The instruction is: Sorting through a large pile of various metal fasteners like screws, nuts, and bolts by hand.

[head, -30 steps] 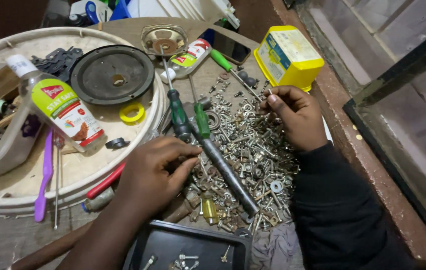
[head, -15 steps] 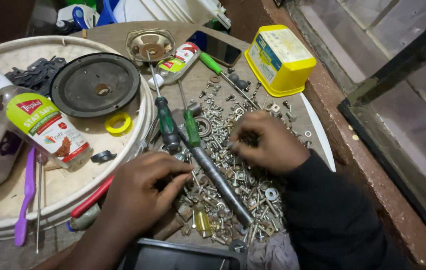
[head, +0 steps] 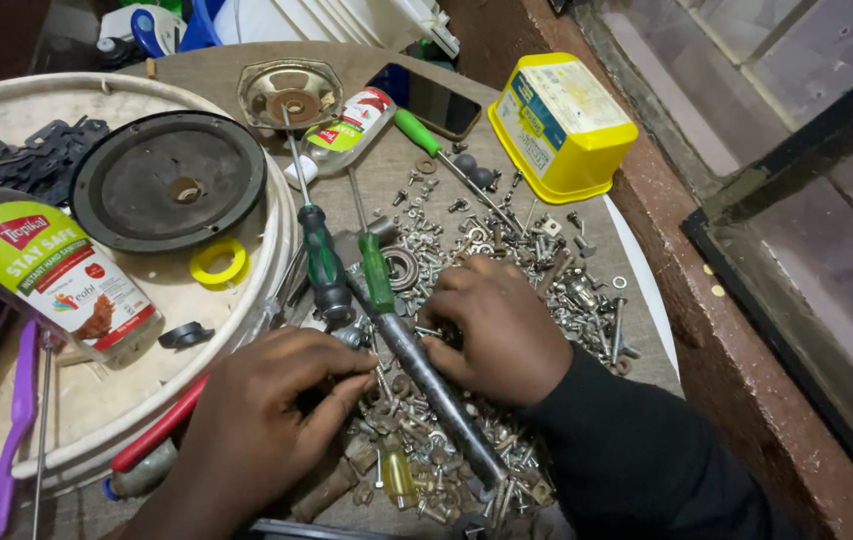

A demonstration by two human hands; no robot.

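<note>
Right hand lay palm-down, fingers curled and pressed together, on the heap of screws, nuts and washers spread over the round tabletop; could not tell whether anything was pinched beneath it. Left hand rested at the heap's near edge, fingers bent and thumb tucked in toward the fasteners, with any grip hidden from view. Between both hands ran a long grey metal shaft, angled from upper left to lower right across the pile. Just above lay two green-handled screwdrivers side by side, tips pointing away, and a third with a green handle farther off beside a dark phone. Beyond the heap stood a yellow plastic tub near the table's far edge. Left of the pile sat a shallow white round tray carrying a black speaker cone, a yellow ring and a clear sanitiser bottle with a green label. Seen nearby: a purple-handled tool over the tray's rim, a red-handled tool near the left wrist, and a bare speaker frame at the top.
</note>
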